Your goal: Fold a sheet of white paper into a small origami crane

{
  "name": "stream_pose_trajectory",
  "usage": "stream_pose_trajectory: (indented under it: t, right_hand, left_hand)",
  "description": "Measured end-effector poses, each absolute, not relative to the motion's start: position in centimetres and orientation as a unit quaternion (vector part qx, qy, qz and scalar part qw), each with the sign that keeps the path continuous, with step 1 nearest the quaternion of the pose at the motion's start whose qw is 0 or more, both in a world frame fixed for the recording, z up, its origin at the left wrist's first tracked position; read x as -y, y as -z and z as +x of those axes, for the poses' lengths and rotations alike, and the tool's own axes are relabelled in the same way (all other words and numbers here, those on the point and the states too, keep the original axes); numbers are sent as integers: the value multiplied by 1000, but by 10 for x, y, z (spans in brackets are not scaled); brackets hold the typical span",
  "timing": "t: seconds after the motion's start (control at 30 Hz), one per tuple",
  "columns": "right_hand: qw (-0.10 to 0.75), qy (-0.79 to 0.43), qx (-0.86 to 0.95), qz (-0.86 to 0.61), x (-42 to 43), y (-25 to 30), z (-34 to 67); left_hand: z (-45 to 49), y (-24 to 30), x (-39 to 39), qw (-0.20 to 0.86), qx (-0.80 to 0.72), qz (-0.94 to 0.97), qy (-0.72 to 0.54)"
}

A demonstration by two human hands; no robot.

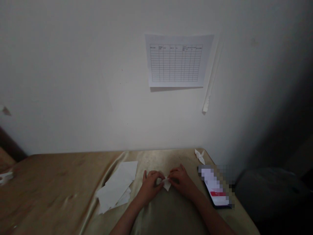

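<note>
Between my two hands is a small piece of folded white paper (167, 185), just above or on the cloth-covered table. My left hand (151, 183) pinches its left side with thumb and fingers. From the right, my right hand (180, 179) grips the other side, its fingertips close to those of the left. The paper's lower tip points toward me; much of its upper part is hidden by the fingers. Left of my hands lies a loose stack of white paper sheets (119, 186), fanned unevenly.
A phone (215, 186) with a lit screen lies at the right, partly pixelated. Behind it sits a folded paper shape (200, 156) near the table corner. The table (61, 189) has a shiny tan cloth and meets a wall carrying a printed grid sheet (179, 62).
</note>
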State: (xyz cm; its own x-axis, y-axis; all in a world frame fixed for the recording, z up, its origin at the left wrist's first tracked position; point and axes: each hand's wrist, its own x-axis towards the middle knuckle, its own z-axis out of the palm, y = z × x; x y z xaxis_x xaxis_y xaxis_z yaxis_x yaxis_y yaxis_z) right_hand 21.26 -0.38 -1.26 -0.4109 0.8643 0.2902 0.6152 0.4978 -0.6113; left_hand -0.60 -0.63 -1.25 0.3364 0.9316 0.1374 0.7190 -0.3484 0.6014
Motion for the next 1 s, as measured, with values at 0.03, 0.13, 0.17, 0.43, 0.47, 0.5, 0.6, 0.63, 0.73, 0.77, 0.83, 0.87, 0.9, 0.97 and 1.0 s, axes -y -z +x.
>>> stream_pose_trajectory:
  t: [0.03, 0.13, 0.17, 0.43, 0.47, 0.5, 0.6, 0.63, 0.73, 0.77, 0.83, 0.87, 0.9, 0.97, 1.0]
  right_hand:
    - [295, -210, 813, -456, 3, 14, 212]
    - [293, -216, 808, -464, 2, 16, 212]
    - [294, -216, 805, -468, 1, 17, 211]
    - [321, -204, 789, -482, 0, 25, 203]
    - [323, -202, 785, -488, 0, 27, 201]
    - [324, -200, 780, -496, 1, 28, 199]
    - [332, -193, 763, -520, 2, 30, 194]
    - [332, -190, 761, -525, 3, 30, 192]
    - [330, -179, 753, -541, 3, 30, 188]
    - [326, -175, 750, -548, 3, 30, 188]
    - [317, -169, 748, -559, 3, 30, 187]
    - [312, -165, 746, -564, 2, 30, 186]
    - [308, -162, 745, -569, 2, 30, 186]
    - [301, -157, 741, -579, 1, 29, 185]
    - [298, -156, 740, -583, 0, 29, 185]
  left_hand:
    - [-6, 13, 6, 222, -526, 787, -233]
    - [-4, 14, 7, 206, -530, 791, -225]
    - [-3, 14, 7, 198, -532, 792, -224]
    - [2, 12, 6, 171, -551, 784, -228]
    - [3, 11, 6, 171, -553, 783, -230]
    - [3, 10, 6, 171, -554, 781, -231]
    - [7, 9, 5, 166, -569, 772, -231]
    - [8, 8, 5, 163, -573, 770, -229]
    - [13, 6, 2, 149, -586, 765, -221]
    - [14, 6, 2, 144, -591, 763, -219]
    - [17, 5, 0, 132, -601, 758, -218]
    - [18, 4, 0, 127, -604, 756, -218]
    - [18, 4, 0, 123, -607, 755, -218]
    - [19, 3, 1, 119, -608, 753, -220]
    - [19, 2, 2, 118, -609, 753, -221]
